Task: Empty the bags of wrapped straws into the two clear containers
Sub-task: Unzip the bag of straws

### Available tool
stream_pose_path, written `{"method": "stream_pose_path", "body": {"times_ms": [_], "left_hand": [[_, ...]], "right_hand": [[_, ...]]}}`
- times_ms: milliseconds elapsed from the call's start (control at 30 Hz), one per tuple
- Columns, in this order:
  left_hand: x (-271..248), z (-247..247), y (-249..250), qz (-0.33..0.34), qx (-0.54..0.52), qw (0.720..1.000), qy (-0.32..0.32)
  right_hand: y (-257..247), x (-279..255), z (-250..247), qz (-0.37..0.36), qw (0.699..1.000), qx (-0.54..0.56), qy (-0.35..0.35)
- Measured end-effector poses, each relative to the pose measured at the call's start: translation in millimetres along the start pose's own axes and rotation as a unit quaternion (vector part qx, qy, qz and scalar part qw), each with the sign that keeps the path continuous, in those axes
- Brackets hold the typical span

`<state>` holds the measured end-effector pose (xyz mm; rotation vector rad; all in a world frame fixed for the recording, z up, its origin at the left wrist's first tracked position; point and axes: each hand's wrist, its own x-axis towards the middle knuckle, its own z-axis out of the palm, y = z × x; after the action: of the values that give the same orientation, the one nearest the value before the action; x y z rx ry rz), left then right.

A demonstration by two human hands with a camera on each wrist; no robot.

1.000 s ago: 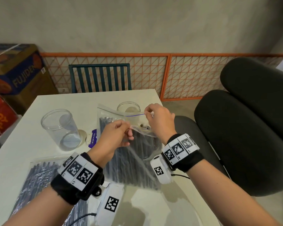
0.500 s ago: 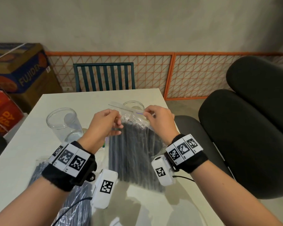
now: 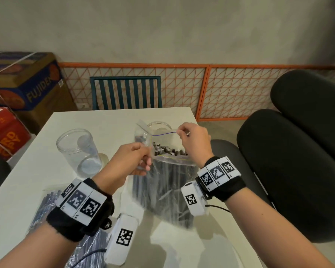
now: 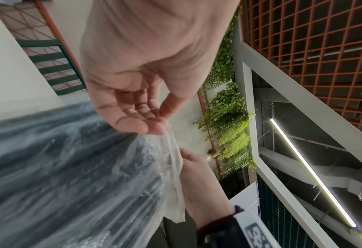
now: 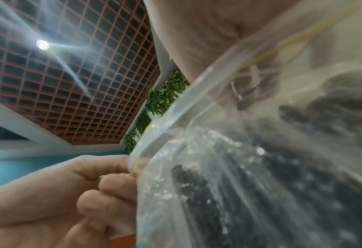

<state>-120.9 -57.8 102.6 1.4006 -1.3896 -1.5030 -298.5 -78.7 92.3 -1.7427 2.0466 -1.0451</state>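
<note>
A clear zip bag (image 3: 162, 192) full of dark wrapped straws (image 3: 168, 150) stands upright over the table, its mouth pulled wide apart. My left hand (image 3: 148, 151) pinches the near lip of the mouth. The right hand (image 3: 180, 132) pinches the far lip with the blue zip line. The left wrist view has the left hand (image 4: 156, 127) on the bag (image 4: 69, 184); the right wrist view has my right hand (image 5: 120, 174) on the bag (image 5: 239, 184). One clear container (image 3: 77, 149) stands at the left, a second container (image 3: 159, 125) just behind the bag. Another bag of straws (image 3: 45, 207) lies flat at the front left.
The white table (image 3: 108, 122) ends just right of my right wrist. Black chair cushions (image 3: 290, 171) crowd the right side. A teal chair (image 3: 126, 93) stands at the far edge, cardboard boxes (image 3: 25, 86) at the left, an orange mesh fence (image 3: 240, 89) behind.
The bag's zip mouth has been pulled apart. My right hand has drawn the far lip away and the left hand the near lip toward me, so the straw ends now show.
</note>
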Motion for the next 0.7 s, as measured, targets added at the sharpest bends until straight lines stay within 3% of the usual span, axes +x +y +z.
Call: {"method": "stream_pose_path", "body": {"times_ms": [167,400,533,700], "left_hand": [[-4,6,2,0.013,0.011,1.0,-0.009],[8,-11,12,0.028,0.084,0.991,0.103],[7,-20,11,0.04,0.114,0.987,0.101],[-8,-33,-1,-0.006,0.127,0.988,0.084]], "right_hand": [[-18,-16,14,-0.093,0.993,-0.006,-0.068],[-31,-19,16,-0.139,0.987,-0.004,-0.084],[-30,-11,6,-0.106,0.992,0.003,-0.063],[-17,3,-4,-0.014,0.999,0.021,-0.045]]}}
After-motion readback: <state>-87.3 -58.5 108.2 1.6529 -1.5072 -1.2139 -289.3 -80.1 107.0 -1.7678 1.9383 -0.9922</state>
